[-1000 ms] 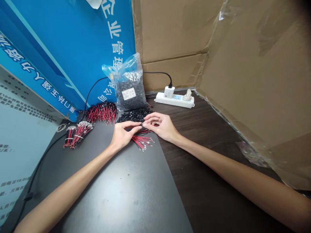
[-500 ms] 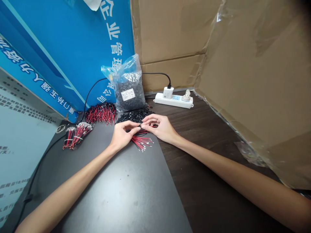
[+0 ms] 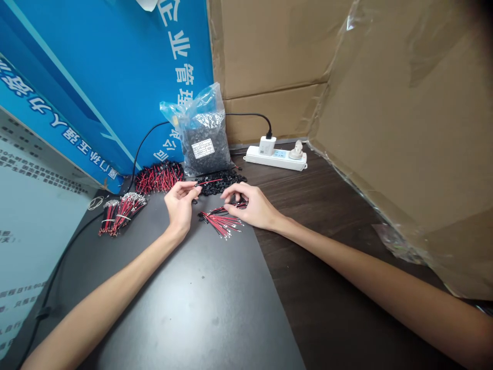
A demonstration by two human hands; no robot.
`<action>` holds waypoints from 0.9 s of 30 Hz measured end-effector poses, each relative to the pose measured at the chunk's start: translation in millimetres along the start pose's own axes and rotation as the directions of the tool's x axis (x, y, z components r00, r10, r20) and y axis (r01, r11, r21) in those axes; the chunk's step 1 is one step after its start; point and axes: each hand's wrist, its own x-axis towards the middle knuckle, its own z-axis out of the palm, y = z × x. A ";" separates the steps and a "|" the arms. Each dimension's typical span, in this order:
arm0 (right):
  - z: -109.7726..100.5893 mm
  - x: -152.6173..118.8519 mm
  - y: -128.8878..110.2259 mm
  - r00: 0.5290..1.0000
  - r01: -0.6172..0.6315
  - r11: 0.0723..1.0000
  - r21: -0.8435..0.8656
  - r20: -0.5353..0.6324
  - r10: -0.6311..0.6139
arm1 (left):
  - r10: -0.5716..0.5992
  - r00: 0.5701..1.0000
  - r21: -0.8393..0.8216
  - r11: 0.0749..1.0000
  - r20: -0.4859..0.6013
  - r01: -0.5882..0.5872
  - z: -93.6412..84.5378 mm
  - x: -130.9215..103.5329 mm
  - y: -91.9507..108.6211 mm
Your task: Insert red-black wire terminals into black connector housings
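Note:
My left hand (image 3: 179, 206) pinches a red-and-black wire lead with a small black end between thumb and forefinger. Its red wire (image 3: 211, 181) points right, over a heap of small black connector housings (image 3: 221, 183). To the right, my right hand (image 3: 252, 206) has its thumb and forefinger apart, the other fingers curled. Several more leads (image 3: 235, 205) show behind its thumb; whether they touch the palm is hidden. Below the hands, a fan of red and black leads (image 3: 223, 224) with silvery tips lies on the grey board (image 3: 185, 298).
Behind the hands stands a clear bag (image 3: 206, 149) of black parts. A pile of red-black leads (image 3: 159, 178) and banded bundles (image 3: 122, 213) lie left. A white power strip (image 3: 276, 158) sits at the back, near cardboard walls (image 3: 385, 128).
My hands were together at a small black part; now they are apart. The left has moved left and slightly up with the lead, while the right hand's fingers have come apart.

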 end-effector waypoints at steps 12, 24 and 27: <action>4.1 -3.3 3.2 0.987 0.104 0.960 -0.260 0.144 -0.068 | -0.003 0.998 0.011 1.000 0.062 0.002 2.3 -2.4 0.5; 4.3 -3.1 3.2 0.980 0.079 0.964 -0.254 0.196 -0.028 | -0.015 0.997 -0.006 1.000 0.078 0.015 3.8 -2.1 0.2; 5.1 -3.7 3.1 0.981 0.070 0.964 -0.258 0.192 -0.020 | -0.018 0.996 -0.001 1.000 0.082 0.018 4.1 -2.0 0.2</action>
